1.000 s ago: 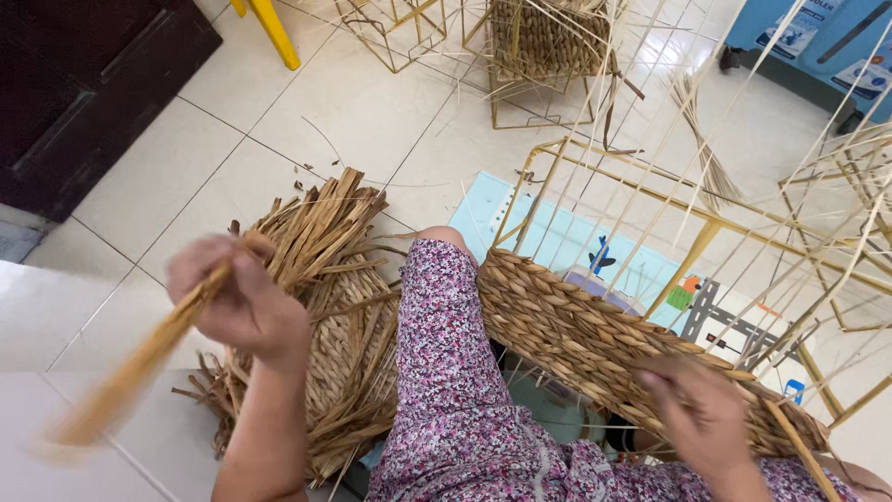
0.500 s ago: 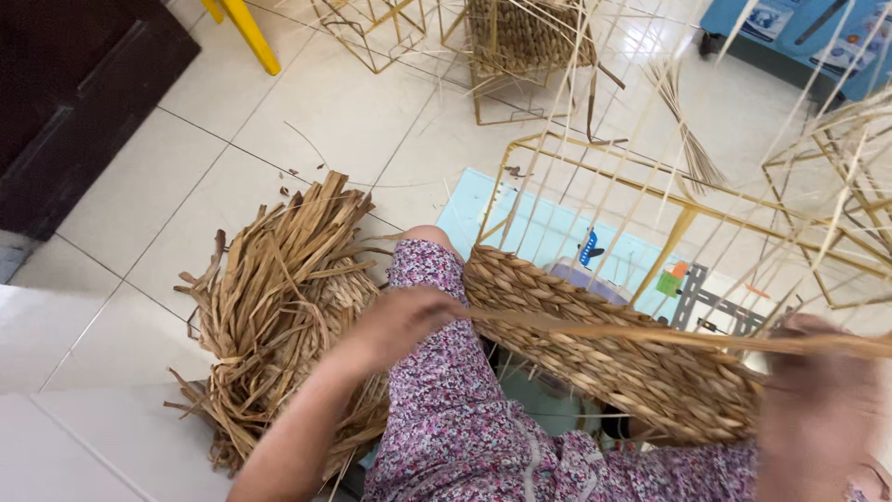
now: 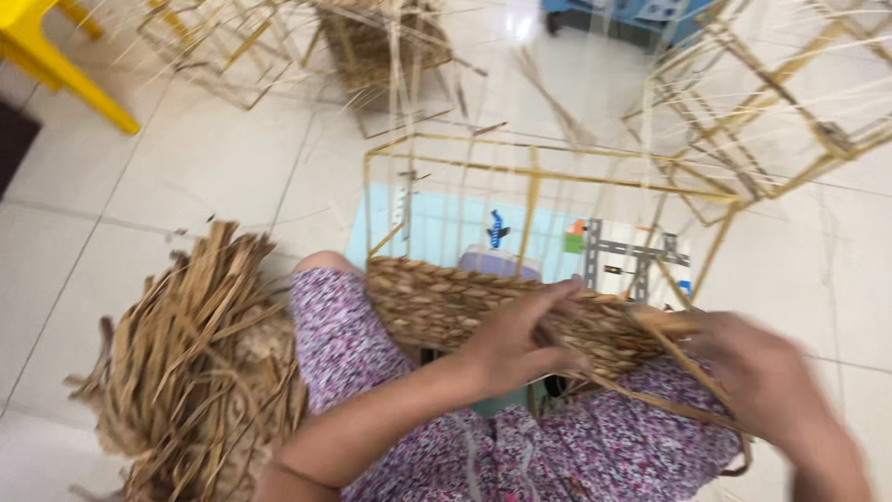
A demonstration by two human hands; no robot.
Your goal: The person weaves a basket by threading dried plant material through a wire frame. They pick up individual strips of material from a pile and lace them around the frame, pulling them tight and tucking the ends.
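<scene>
A half-woven basket (image 3: 483,311) of brown plaited fibre lies across the person's lap, its woven band low on a thin yellow wire frame (image 3: 534,177) that rises bare on the far side. The left hand (image 3: 520,339) rests on the near edge of the weave, fingers curled and pressing onto the plaited band. The right hand (image 3: 767,381), blurred, is at the right end of the basket, closed around a flat fibre strand (image 3: 664,395) that runs back leftward under the weave; how tightly the fingers pinch it cannot be told. Both forearms cross a purple flowered garment (image 3: 595,446) covering the knees. Left of the knee a loose heap of dry fibre strips (image 3: 190,363) sits on the pale tiled floor (image 3: 204,177). Beyond the basket lies a light blue mat (image 3: 446,228), with more empty wire frames (image 3: 771,102) far right and a yellow plastic stool (image 3: 46,46) at the far left
</scene>
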